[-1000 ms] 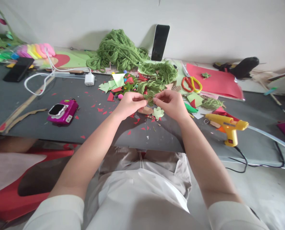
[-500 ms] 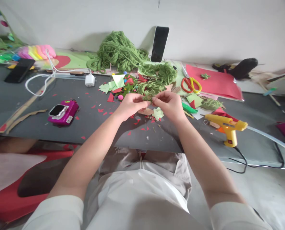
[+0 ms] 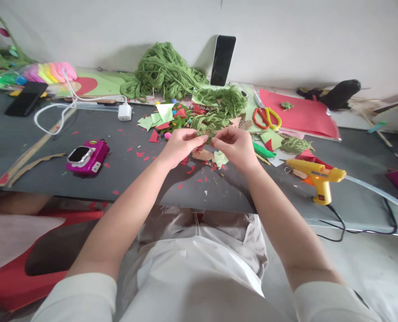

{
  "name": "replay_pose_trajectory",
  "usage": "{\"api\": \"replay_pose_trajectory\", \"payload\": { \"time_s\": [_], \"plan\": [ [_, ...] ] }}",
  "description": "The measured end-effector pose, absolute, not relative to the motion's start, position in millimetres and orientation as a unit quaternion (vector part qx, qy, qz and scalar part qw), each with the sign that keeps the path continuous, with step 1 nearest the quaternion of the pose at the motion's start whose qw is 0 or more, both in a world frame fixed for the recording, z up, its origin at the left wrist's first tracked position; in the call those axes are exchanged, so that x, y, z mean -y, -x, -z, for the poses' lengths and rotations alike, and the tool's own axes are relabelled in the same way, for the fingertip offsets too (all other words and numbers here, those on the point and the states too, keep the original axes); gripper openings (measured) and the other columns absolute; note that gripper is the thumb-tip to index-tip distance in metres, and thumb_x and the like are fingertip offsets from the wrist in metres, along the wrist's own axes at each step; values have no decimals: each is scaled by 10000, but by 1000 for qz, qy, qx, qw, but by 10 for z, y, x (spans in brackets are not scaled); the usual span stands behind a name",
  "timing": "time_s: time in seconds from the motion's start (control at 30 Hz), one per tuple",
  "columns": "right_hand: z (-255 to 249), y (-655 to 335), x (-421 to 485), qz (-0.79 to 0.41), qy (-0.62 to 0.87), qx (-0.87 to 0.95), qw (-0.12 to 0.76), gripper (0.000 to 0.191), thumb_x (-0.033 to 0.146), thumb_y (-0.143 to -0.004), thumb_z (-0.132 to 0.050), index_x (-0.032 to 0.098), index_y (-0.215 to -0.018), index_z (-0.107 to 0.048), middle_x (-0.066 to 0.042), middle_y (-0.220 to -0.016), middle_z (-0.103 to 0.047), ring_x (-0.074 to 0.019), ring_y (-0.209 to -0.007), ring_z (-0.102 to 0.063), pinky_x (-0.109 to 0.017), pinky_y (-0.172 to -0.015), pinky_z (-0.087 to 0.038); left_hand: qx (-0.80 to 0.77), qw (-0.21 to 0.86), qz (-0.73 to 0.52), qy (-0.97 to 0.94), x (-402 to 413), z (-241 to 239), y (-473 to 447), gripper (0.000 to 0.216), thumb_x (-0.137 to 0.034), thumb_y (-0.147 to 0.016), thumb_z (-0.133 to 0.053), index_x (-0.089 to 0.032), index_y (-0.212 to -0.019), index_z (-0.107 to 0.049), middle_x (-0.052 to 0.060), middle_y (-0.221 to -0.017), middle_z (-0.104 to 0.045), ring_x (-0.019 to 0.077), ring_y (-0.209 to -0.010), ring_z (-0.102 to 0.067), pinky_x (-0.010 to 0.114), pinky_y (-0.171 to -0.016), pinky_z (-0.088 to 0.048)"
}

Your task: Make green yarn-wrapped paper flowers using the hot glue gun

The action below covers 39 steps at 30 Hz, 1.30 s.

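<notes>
Hands together: our left hand (image 3: pixel 180 146) and right hand (image 3: pixel 238 145) pinch a green yarn tuft (image 3: pixel 207 133) just above the table (image 3: pixel 145 181). We judge it light, limp and prone to fraying, so a fingertip grip near its ends suits. Yarn pile (image 3: pixel 163 71) behind.

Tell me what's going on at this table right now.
A person seated at the dark table pinches a small tuft of green yarn between the left hand and right hand, fingertips meeting just above the tabletop. Under the hands lie a brown card scrap and a pale green paper flower. A yellow glue gun rests to the right, scissors farther back, and a big yarn heap sits by the wall.
</notes>
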State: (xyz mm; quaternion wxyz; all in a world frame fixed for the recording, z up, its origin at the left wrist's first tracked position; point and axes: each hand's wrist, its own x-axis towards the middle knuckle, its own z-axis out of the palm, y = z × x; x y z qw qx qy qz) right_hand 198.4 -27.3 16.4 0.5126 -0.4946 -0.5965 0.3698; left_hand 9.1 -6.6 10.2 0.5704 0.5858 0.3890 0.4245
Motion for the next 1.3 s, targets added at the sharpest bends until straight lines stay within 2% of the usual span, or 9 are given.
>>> {"api": "replay_pose_trajectory", "payload": {
  "time_s": [0.47,0.67,1.1,1.3],
  "plan": [
    [-148,-2013,256,-398,472,598,512,214,363,-729,-815,229,-789,-660,-13,-756,-713,-177,-705,-680,-366,-713,-588,-414,542,-428,-594,26,-31,-79,204,-350,-805,-773,-164,-768,-697,26,-717,-645,131,-646,-590,276,-620,-496],
    [-128,-1995,247,-432,459,577,519,360,407,-704,-860,251,-901,-601,-6,-828,-720,-176,-674,-709,-350,-642,-606,-402,530,-413,-622,56,-84,-78,211,-321,-835,-745,-160,-716,-680,30,-671,-627,130,-639,-577,271,-604,-476],
    [-110,-2008,228,-437,463,566,523,300,375,-717,-848,257,-844,-603,1,-770,-709,-194,-710,-720,-398,-740,-638,-397,529,-402,-633,107,-175,-87,183,-318,-778,-767,-157,-729,-697,20,-681,-644,130,-638,-570,283,-626,-464],
    [-102,-1936,260,-451,457,533,551,307,329,-688,-867,250,-811,-597,9,-775,-681,-182,-736,-721,-392,-789,-644,-404,529,-427,-612,104,-147,-107,221,-360,-778,-800,-154,-835,-744,25,-739,-675,127,-643,-568,280,-617,-453]
  ]
}}
